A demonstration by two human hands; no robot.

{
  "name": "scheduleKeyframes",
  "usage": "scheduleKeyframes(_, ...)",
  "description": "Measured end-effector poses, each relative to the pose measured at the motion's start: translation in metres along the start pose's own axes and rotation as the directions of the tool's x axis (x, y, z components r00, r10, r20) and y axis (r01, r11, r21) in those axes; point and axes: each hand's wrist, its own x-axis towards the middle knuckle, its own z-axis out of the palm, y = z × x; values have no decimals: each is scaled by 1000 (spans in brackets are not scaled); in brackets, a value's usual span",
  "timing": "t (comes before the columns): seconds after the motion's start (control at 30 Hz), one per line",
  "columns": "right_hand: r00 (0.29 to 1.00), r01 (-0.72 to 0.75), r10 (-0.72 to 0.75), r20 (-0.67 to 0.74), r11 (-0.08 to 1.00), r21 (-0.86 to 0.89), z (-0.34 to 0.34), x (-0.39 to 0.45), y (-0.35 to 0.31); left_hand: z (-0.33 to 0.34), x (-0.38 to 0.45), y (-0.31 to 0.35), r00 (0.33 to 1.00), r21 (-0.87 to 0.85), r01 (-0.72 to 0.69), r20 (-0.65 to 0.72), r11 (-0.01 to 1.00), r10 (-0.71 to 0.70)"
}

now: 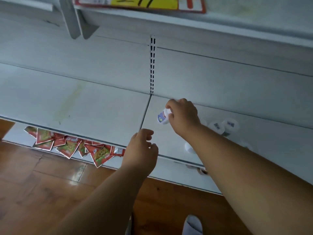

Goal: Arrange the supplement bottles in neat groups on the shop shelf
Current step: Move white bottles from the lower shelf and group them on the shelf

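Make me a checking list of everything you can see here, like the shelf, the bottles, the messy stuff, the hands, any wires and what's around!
Surface: pale grey metal shop shelf, two panels meeting at a seam.
Job's things: small white plastic supplement bottle with a blue label, tilted, gripped by the right hand; white-capped bottles clustered behind that forearm, partly hidden.
Clutter: red foil snack packets scattered on the lower ledge.
Grippers: left hand hovers at the shelf's front edge, fingers loosely curled, holding nothing.
Cables: nothing seen.
Surroundings: brown wooden floor; yellow price sign above; slotted upright.
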Motion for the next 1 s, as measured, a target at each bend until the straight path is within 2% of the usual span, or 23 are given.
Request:
scheduleKeyframes(0.07,999,-27,21,26,963,267,-19,-27,-19,-13,-15,4,998,-68,66,-17,995,-67)
scheduleKeyframes(0.13,993,-92,40,114,866,492,-50,-60,-39,-33,-33,9,988,-193,143,-31,971,-152)
scheduleKeyframes(0.2,981,-159,49,188,756,635,-82,-91,-59,-62,-58,17,966,-412,245,30,878,-256)
scheduleKeyframes(0.27,971,-206,44,237,660,722,-114,-120,-74,-95,-87,31,940,-587,336,165,737,-297)
scheduleKeyframes(0.33,960,-244,38,277,596,765,-147,-144,-90,-127,-124,49,922,-684,387,292,618,-254)
scheduleKeyframes(0.37,959,-254,44,279,563,786,-163,-156,-98,-141,-141,59,920,-701,387,336,599,-201)
scheduleKeyframes(0.47,968,-251,124,219,503,827,-209,-191,-122,-178,-179,84,884,-696,385,467,605,-25)
scheduleKeyframes(0.53,967,-238,203,155,495,836,-236,-210,-139,-203,-189,102,844,-657,369,533,658,59)
scheduleKeyframes(0.6,950,-238,295,105,461,855,-257,-224,-151,-225,-190,126,802,-546,269,583,793,129)
scheduleKeyframes(0.67,923,-260,373,92,431,864,-278,-231,-160,-243,-190,154,771,-359,54,608,932,189)
scheduleKeyframes(0.7,914,-253,399,71,426,868,-289,-232,-164,-250,-190,168,760,-302,-37,611,953,223)
scheduleKeyframes(0.8,897,-209,441,6,413,886,-317,-236,-169,-260,-192,208,746,-313,-194,569,930,347)
scheduleKeyframes(0.87,903,-210,429,15,411,887,-330,-242,-168,-258,-191,231,741,-351,-271,518,896,427)
scheduleKeyframes(1.0,904,-185,428,-6,405,895,-357,-238,-143,-242,-178,280,696,-338,-375,512,863,503)
